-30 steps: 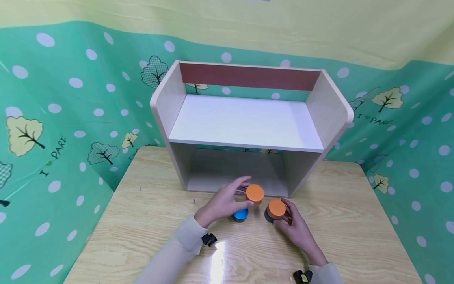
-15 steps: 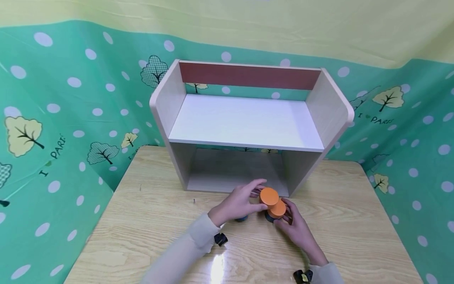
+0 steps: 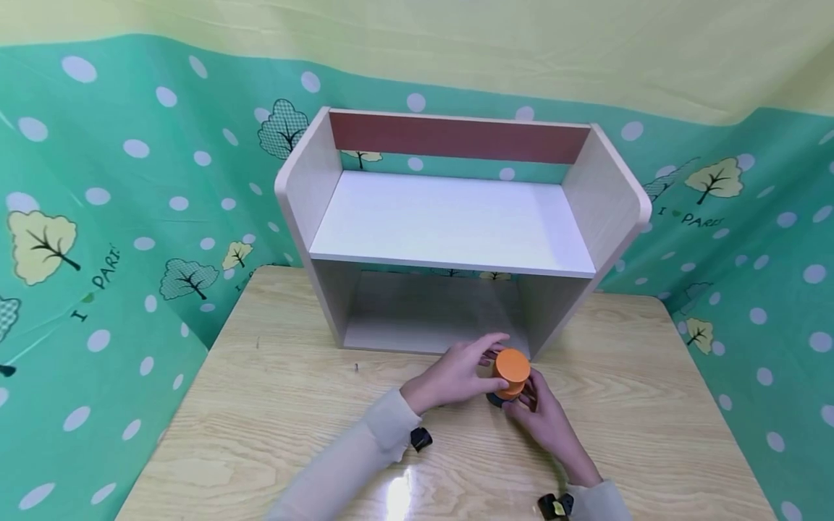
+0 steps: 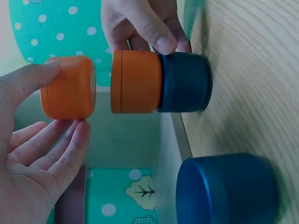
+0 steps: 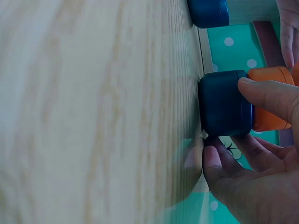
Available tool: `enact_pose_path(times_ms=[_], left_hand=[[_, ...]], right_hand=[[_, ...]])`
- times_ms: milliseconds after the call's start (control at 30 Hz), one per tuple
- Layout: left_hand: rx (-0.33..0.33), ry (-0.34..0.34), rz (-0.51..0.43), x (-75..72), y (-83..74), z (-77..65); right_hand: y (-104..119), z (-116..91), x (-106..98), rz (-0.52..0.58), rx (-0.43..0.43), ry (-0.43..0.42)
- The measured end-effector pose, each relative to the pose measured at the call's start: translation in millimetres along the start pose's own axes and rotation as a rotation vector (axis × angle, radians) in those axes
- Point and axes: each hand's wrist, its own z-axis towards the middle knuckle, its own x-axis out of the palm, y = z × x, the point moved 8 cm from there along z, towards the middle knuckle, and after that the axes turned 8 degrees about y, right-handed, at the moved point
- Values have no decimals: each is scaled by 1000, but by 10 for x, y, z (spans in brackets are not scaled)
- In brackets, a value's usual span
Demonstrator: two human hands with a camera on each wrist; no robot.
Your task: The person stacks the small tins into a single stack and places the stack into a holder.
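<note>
In the left wrist view my left hand (image 4: 32,144) holds a small round orange canister (image 4: 70,87) between thumb and fingers. A narrow gap separates it from a second orange canister (image 4: 135,81), which is stacked on a dark blue canister (image 4: 187,84) standing on the table. My right hand (image 5: 257,172) grips that stack, its thumb at the blue canister's upper edge and its fingers curled around the far side. Another blue canister (image 4: 229,186) stands apart on the table; the left hand covers it in the head view.
Behind the hands stands a two-tier shelf unit (image 3: 449,224) with a white upper board, its lower front edge close to the canisters. The wooden table (image 3: 260,420) extends to both sides. A patterned green curtain (image 3: 130,217) surrounds it.
My left hand has carried the orange canister rightward, from above the separate blue canister to over the stack. The right hand has stayed in place on the stack.
</note>
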Motion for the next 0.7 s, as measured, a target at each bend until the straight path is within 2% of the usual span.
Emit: enact_pose_path(times_ms=[200, 700], left_hand=[[-11, 6, 8, 68, 36, 20], [-5, 17, -56, 167, 107, 44]], right_hand=[[-10, 2, 5, 1, 6, 0], [37, -11, 11, -7, -3, -14]])
